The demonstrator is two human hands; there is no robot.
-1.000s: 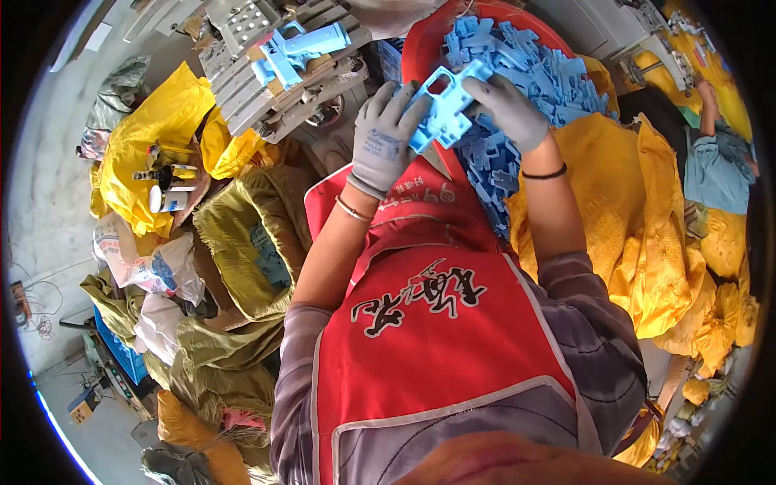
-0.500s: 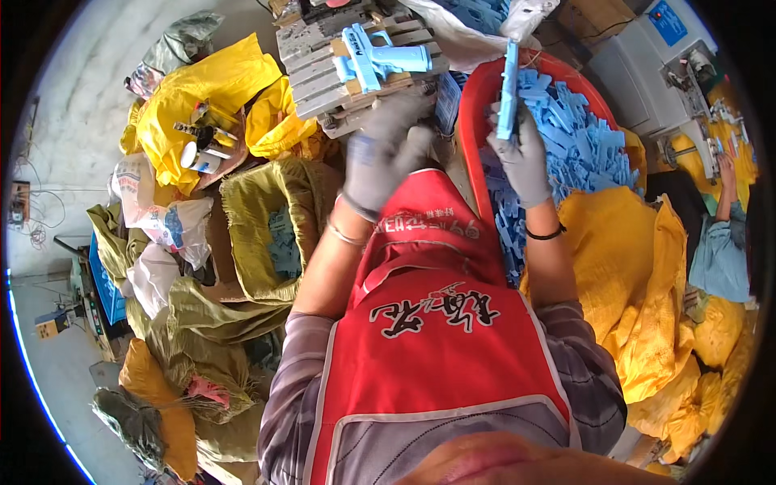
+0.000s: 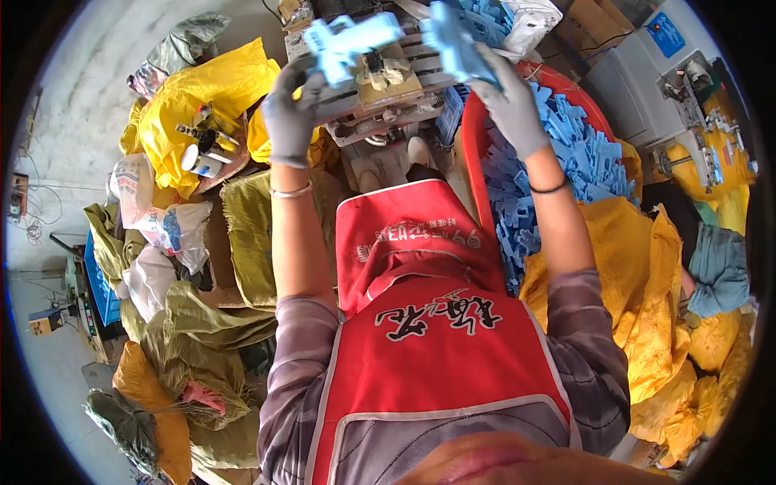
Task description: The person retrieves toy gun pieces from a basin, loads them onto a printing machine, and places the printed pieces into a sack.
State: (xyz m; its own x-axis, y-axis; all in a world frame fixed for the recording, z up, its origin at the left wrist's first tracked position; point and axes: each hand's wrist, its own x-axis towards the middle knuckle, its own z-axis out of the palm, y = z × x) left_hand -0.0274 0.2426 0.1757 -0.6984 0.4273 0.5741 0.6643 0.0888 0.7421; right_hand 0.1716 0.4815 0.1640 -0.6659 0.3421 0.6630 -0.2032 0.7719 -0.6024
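Far left: blue plastic crate (image 3: 103,279), then crumpled bright yellow plastic bag (image 3: 190,101) with a white cylindrical container (image 3: 200,162) in front of it; white printed plastic bag (image 3: 176,230) below. Olive-green woven sack (image 3: 252,238) sits just left of the left forearm.

Left hand (image 3: 293,113), grey-gloved, fingers partly curled, has hold of a light blue plastic pistol-shaped piece (image 3: 349,44) by its left end; blurred, exact finger contact can't be told. Piece is up over the grey slatted stand (image 3: 338,107), blocking part of it. Square tan board (image 3: 404,90) on the stand, pale fixture (image 3: 382,69) on top, partly behind that piece.

Right hand (image 3: 514,105), also gloved, closed on the lower end of a second light blue plastic piece (image 3: 454,44), blurred, at the stand's right side, apart from the first.

Right hand and forearm cover part of a round red plastic tub (image 3: 475,145) heaped with loose blue plastic parts (image 3: 578,137). Orange-yellow woven sack (image 3: 638,323) overlaps the tub's near side. Far right: grey machine housing (image 3: 622,93), another person's teal sleeve (image 3: 719,267).
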